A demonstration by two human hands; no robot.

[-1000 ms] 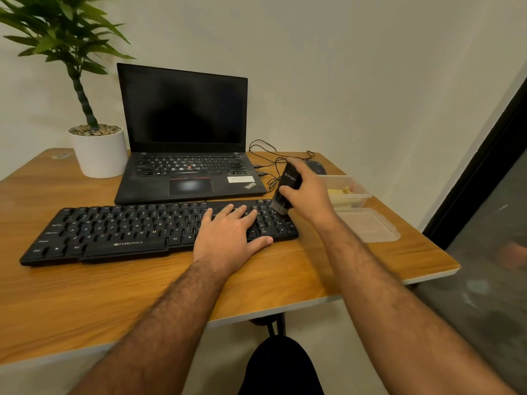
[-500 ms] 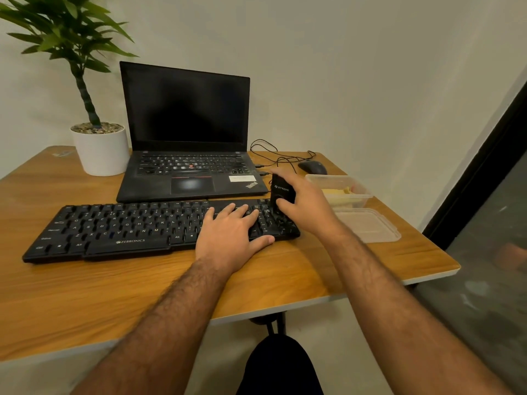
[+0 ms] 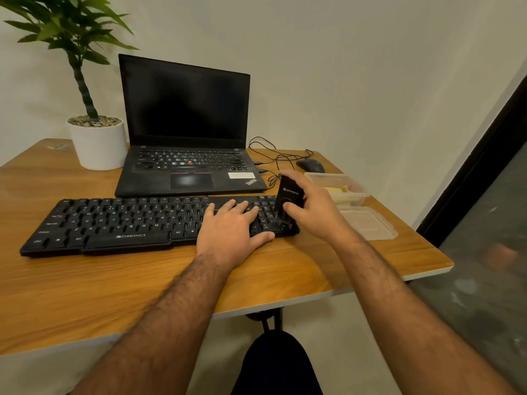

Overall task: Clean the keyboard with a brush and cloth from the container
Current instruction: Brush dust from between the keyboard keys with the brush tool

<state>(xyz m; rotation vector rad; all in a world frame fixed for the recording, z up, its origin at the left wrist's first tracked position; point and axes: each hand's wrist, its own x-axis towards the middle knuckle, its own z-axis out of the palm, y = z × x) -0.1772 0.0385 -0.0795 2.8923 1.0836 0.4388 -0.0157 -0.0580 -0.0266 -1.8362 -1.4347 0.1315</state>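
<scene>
A black keyboard (image 3: 128, 223) lies across the wooden table in front of an open laptop. My left hand (image 3: 231, 232) rests flat on the keyboard's right part, fingers straight, thumb at its front edge. My right hand (image 3: 316, 212) grips a black brush (image 3: 288, 195) held upright, its lower end down on the keys at the keyboard's right end. A clear plastic container (image 3: 353, 189) with something yellow inside stands just right of the brush; whether that is the cloth I cannot tell.
The black laptop (image 3: 188, 155) sits behind the keyboard, with a potted plant (image 3: 97, 141) to its left. A black mouse (image 3: 310, 165) and cables lie behind the container. The container's lid (image 3: 368, 223) lies near the table's right edge (image 3: 427, 272).
My right hand has brought the brush from the keyboard's far right corner down and toward me over the right-end keys. The left hand has stayed in place.
</scene>
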